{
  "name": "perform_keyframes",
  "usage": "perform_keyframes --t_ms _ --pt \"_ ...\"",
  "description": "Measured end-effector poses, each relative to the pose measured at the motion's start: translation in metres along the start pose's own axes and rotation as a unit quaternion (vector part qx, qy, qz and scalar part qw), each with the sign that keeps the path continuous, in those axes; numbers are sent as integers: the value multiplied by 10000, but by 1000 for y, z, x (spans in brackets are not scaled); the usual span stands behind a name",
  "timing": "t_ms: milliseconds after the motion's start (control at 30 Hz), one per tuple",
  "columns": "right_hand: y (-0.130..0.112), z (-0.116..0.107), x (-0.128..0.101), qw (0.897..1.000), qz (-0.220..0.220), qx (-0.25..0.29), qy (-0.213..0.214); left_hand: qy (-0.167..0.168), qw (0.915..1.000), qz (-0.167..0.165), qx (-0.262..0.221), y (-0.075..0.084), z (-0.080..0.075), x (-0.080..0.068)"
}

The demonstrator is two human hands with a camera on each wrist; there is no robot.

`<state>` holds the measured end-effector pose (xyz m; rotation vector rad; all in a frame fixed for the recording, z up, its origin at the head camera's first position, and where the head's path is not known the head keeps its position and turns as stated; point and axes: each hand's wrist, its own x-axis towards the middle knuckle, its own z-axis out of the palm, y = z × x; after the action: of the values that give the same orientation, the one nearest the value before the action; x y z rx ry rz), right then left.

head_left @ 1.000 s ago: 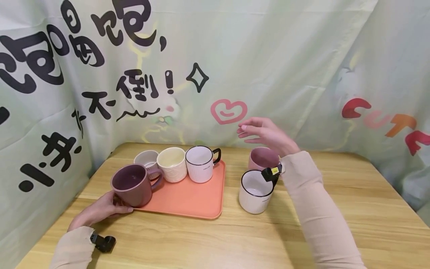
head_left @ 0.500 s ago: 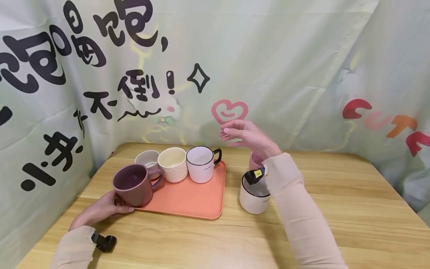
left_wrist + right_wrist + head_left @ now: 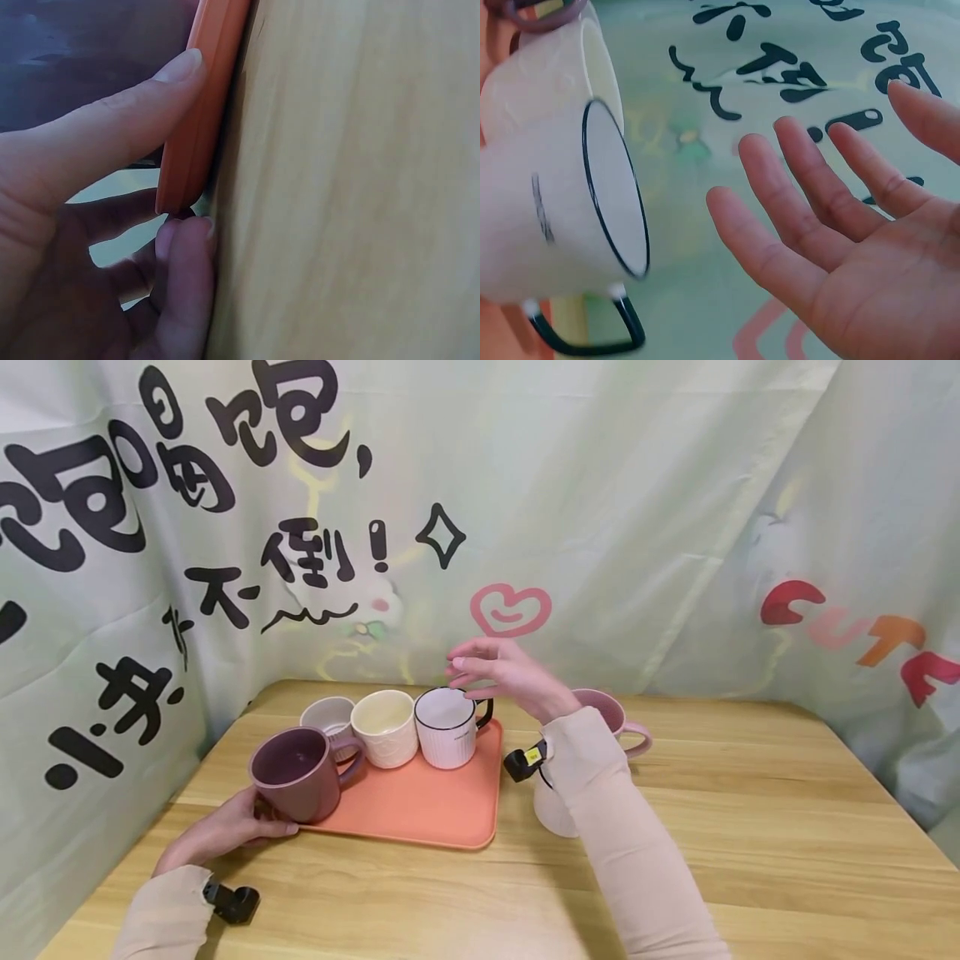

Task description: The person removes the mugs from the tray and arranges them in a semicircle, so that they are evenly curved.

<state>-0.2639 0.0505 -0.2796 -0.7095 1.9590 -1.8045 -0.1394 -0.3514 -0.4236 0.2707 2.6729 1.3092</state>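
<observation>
My left hand [image 3: 228, 831] grips the front left corner of the orange tray [image 3: 420, 814]. In the left wrist view its thumb [image 3: 112, 120] lies on the tray's side, with fingers curled around the corner. Near it on the tray sits a dark purple mug [image 3: 296, 777]. Behind stand a grey cup [image 3: 322, 714], a cream cup [image 3: 384, 731] and a white black-rimmed mug [image 3: 442, 735] with a black handle. My right hand [image 3: 517, 677] hovers above and behind that white mug, fingers spread, holding nothing; in the right wrist view the mug is apart from the fingertips.
Right of the tray on the wooden table [image 3: 750, 827] stands a pink mug [image 3: 611, 710]. A second white mug [image 3: 553, 810] is mostly hidden by my right sleeve. A printed curtain [image 3: 622, 510] hangs behind and to the left.
My right hand has moved left, from above the pink mug to above the white black-rimmed mug on the tray. My left hand and the cups stay in place.
</observation>
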Motion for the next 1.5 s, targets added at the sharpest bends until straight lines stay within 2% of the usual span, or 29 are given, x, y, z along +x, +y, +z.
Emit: perform_keyframes --t_ms 200,300,700,1000,1133,1300,1500 --pt "4 20 9 9998 60 132 -144 -33 10000 -20 -22 -2 0 0" --pt "6 29 11 9996 66 175 -226 -23 9999 -140 -49 -1 0 -1" --pt "23 51 16 9983 220 383 -377 16 9999 -72 69 0 -1 0" --pt "33 61 20 9964 280 535 -593 -107 9981 -250 -546 1 0 -1" --pt "36 67 23 9958 269 501 -712 -100 9982 -277 -518 2 0 1" --pt "37 78 28 9942 255 464 -931 -72 9995 -144 -285 2 -1 1" --pt "40 87 29 9931 247 441 -1057 -145 9980 -245 -573 1 0 -1"
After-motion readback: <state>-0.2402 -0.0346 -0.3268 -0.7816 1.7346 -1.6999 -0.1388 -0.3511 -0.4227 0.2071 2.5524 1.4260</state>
